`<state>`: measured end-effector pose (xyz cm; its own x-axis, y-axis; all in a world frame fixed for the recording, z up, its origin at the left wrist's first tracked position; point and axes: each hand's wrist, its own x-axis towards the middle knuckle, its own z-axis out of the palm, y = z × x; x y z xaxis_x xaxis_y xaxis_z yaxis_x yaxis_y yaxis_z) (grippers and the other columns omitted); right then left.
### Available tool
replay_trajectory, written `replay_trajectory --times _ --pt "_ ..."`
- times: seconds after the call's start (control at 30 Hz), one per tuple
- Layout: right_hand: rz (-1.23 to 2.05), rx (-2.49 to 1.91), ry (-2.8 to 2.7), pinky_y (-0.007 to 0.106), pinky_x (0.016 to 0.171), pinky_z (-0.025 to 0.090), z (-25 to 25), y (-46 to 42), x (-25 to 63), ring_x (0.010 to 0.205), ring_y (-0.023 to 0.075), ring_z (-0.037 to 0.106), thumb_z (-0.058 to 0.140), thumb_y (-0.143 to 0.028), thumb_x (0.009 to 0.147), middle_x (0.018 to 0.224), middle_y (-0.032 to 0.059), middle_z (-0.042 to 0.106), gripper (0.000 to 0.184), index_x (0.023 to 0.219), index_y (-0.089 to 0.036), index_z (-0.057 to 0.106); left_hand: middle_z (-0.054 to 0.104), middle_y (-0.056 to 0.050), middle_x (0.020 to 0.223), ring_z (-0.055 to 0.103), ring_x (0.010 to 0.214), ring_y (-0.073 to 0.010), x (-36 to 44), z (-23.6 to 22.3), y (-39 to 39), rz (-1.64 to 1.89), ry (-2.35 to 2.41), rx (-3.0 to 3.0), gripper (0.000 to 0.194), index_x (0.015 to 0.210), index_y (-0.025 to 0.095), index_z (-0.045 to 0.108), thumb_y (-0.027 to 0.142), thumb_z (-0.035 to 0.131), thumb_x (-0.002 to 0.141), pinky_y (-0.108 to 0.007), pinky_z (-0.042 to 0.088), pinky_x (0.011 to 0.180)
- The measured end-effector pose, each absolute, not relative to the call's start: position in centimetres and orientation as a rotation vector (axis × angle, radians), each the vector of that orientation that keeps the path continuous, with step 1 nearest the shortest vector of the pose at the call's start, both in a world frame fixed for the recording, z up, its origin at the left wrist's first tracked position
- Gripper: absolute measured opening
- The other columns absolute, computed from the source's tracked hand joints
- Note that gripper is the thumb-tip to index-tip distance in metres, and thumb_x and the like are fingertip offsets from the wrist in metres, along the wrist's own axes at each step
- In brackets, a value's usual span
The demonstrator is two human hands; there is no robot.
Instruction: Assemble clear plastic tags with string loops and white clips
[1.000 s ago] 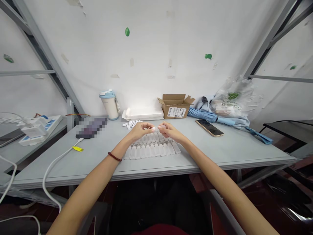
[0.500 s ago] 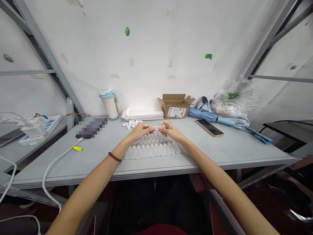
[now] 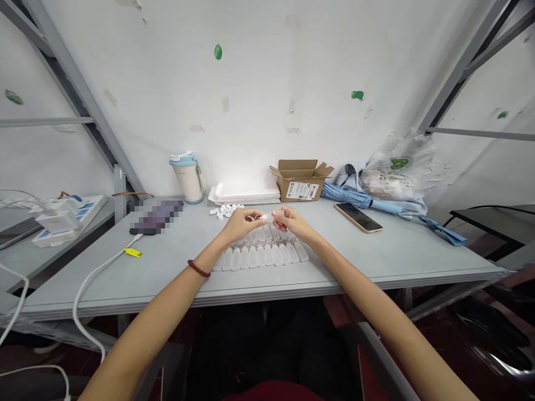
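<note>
In the head view my left hand (image 3: 244, 224) is closed, with a small white cap (image 3: 264, 218) pinched between thumb and fingertips. My right hand (image 3: 292, 221), just across from it, has its fingers closed round a small translucent plastic bottle (image 3: 286, 209), mostly covered by the fingers. A narrow gap separates the two sets of fingertips. Beneath and in front of them, similar translucent bottles (image 3: 259, 257) lie side by side in rows on the grey table (image 3: 167, 284). Loose white caps (image 3: 223, 211) are heaped behind my left hand.
Along the wall stand a tumbler (image 3: 188, 178), a stack of white sheets or envelopes (image 3: 246, 192) and an open cardboard box (image 3: 298, 181). Right of them lie a phone (image 3: 358, 217), a folded blue umbrella (image 3: 359, 197) and a plastic bag (image 3: 397, 170). A cabled phone (image 3: 156, 217) is at left.
The fingertips have drawn slightly apart. The translucent bottle, seen stretched between both hands before, is now tucked more into my right hand, and the white cap shows at my left fingertips.
</note>
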<state>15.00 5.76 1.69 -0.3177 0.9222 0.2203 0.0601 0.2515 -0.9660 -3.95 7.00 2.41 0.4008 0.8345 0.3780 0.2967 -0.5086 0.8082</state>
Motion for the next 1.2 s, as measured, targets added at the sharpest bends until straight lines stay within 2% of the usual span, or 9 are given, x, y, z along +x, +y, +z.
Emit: replay_trajectory --times 0.1,0.3,0.5,0.87,1.07,1.2 --pt "1.209 -0.894 -1.603 0.022 0.044 0.027 1.74 5.67 15.03 0.045 0.0065 0.038 0.063 -0.058 0.073 0.057 -0.0041 0.054 0.043 0.079 -0.019 0.047 0.072 -0.005 0.083 0.061 0.076 -0.0183 -3.95 2.51 6.91 1.024 0.952 1.979 0.032 0.079 0.015 0.072 0.046 0.066 0.072 -0.028 0.046 0.069" --pt "1.227 -0.832 -1.673 0.022 0.046 0.031 1.68 5.51 15.05 0.048 0.0077 0.041 0.064 -0.055 0.074 0.063 -0.0009 0.061 0.042 0.087 -0.017 0.052 0.067 -0.005 0.063 0.058 0.062 -0.0159 -4.12 2.71 7.02 0.953 0.971 1.866 0.043 0.060 0.014 0.065 0.055 0.059 0.075 -0.029 0.046 0.064" --pt "1.197 -0.824 -1.611 0.022 0.046 0.031 1.56 5.69 15.03 0.049 0.0075 0.042 0.065 -0.053 0.074 0.066 -0.0004 0.062 0.040 0.085 -0.018 0.051 0.067 -0.005 0.071 0.056 0.063 -0.0138 -4.30 3.18 6.78 0.881 0.926 1.869 0.040 0.069 0.014 0.067 0.053 0.061 0.076 -0.027 0.045 0.061" --pt "1.224 -0.794 -1.579 0.022 0.047 0.032 1.54 5.78 15.09 0.051 0.0087 0.045 0.071 -0.051 0.068 0.064 -0.0013 0.064 0.042 0.089 -0.020 0.051 0.062 -0.005 0.061 0.054 0.059 -0.0125 -3.88 2.94 6.86 0.785 0.846 1.518 0.042 0.070 0.011 0.070 0.053 0.065 0.073 -0.028 0.043 0.059" --pt "1.152 -0.827 -1.630 0.022 0.045 0.029 1.48 5.83 15.18 0.046 0.0070 0.039 0.066 -0.052 0.073 0.061 -0.0010 0.063 0.038 0.081 -0.018 0.054 0.064 -0.002 0.065 0.052 0.062 -0.0123 -3.95 2.68 6.73 0.946 0.921 1.924 0.031 0.064 0.014 0.068 0.043 0.066 0.073 -0.025 0.040 0.060" --pt "1.154 -0.879 -1.588 0.022 0.044 0.027 1.36 5.94 15.07 0.045 0.0069 0.037 0.066 -0.055 0.071 0.057 -0.0014 0.061 0.041 0.080 -0.017 0.054 0.068 0.000 0.071 0.054 0.067 -0.0141 -3.67 2.57 6.60 1.080 0.977 2.139 0.025 0.071 0.016 0.071 0.040 0.066 0.072 -0.024 0.040 0.059"
